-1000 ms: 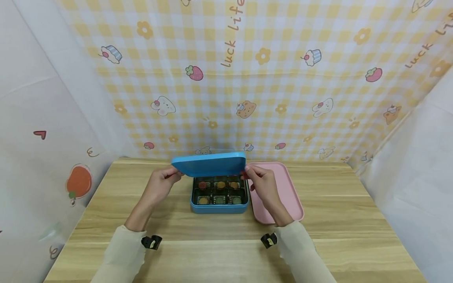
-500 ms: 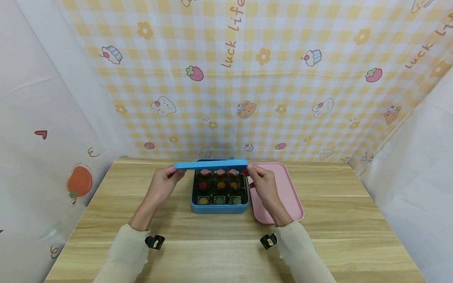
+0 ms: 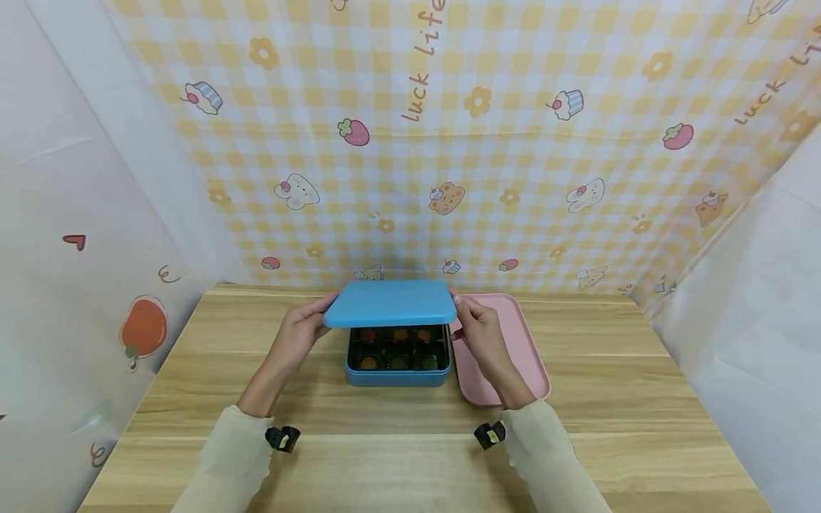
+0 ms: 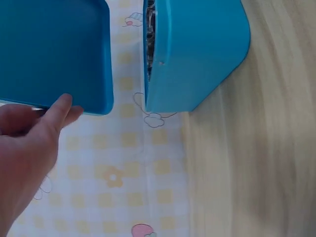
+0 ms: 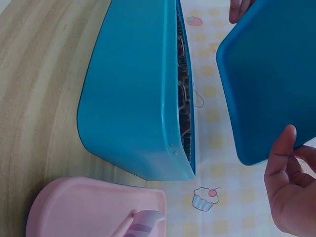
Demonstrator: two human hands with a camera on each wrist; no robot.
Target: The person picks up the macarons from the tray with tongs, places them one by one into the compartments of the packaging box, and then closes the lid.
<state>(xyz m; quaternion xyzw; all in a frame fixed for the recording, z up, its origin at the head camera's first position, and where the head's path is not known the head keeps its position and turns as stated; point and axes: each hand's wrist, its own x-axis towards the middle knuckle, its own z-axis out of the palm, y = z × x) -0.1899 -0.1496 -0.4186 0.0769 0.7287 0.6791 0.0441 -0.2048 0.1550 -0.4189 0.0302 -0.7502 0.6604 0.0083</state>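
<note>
A blue lid (image 3: 390,303) hangs above a blue box (image 3: 398,379), tilted so that its top faces the head camera. The left hand (image 3: 300,329) pinches its left edge, and the right hand (image 3: 479,331) pinches its right edge. Inside the box is a dark insert with compartments (image 3: 383,350) holding small round pieces in reddish, orange and green tones; the lid hides the back row. Both wrist views show the lid's hollow underside (image 4: 59,54) apart from the box wall (image 5: 126,89).
A pink tray (image 3: 513,342) lies on the wooden table (image 3: 596,370) right of the box, partly under the right forearm. A pale striped item (image 5: 143,222) shows at the tray in the right wrist view. A checked cloth (image 3: 385,178) hangs behind.
The lid has rotated between both hands, from showing its underside, through edge-on, to showing its top, and now covers the back row. The box and tray stay put.
</note>
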